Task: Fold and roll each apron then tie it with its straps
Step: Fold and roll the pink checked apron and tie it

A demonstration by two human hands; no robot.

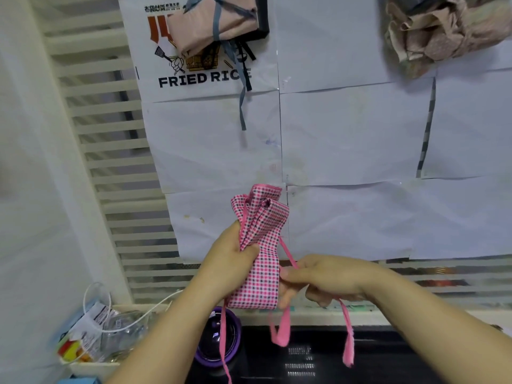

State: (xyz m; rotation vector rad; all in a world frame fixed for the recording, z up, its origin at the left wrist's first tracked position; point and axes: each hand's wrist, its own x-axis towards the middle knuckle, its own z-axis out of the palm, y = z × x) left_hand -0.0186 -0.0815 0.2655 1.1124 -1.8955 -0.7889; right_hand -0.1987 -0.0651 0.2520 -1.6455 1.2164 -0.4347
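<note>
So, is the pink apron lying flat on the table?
No, the left hand grips the rolled apron upright; right hand pinches a strap.

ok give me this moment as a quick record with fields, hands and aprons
held item: pink checked apron, folded into a narrow bundle, not yet tied
left hand: grips the bundle's upper part
right hand: pinches a pink strap beside the bundle
loose strap ends: hang below both hands
already tied: peach apron bound with grey straps, top left
waiting: crumpled fabric pile, top right

White paper sheets beside a white slatted rail.
</note>
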